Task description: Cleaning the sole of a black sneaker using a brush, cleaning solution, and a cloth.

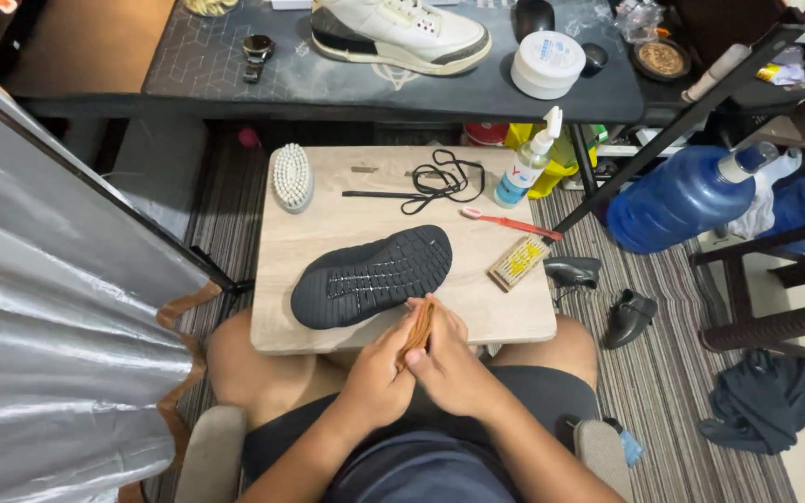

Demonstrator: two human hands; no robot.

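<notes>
1. At the far left hangs a crinkled silver sheet (58,307), beside my left knee; past it stands a dark desk (235,74) with a wristwatch (257,54) on it.
2. On the small wooden table (328,224) over my lap, a white bristle brush (292,177) lies at the back left corner.
3. A black shoe (371,277) rests sole up in the middle of the table, toe to the right, just ahead of my hands; it is near them but apart.
4. My left hand (377,377) and my right hand (449,363) are pressed together at the table's near edge, palms facing; between them I clasp a thin brown wooden piece (418,328), upright and tilted slightly, its top showing above my fingers.
5. Behind the shoe lie black laces (440,183) in a loose tangle; a white sneaker (398,33) sits on the desk beyond.
6. To the right: a spray bottle (525,163), a red toothbrush (512,223), and a wooden brush (518,263) near the table's right edge.
7. Farther right a large blue water jug (682,197) lies on the striped rug (663,373).
</notes>
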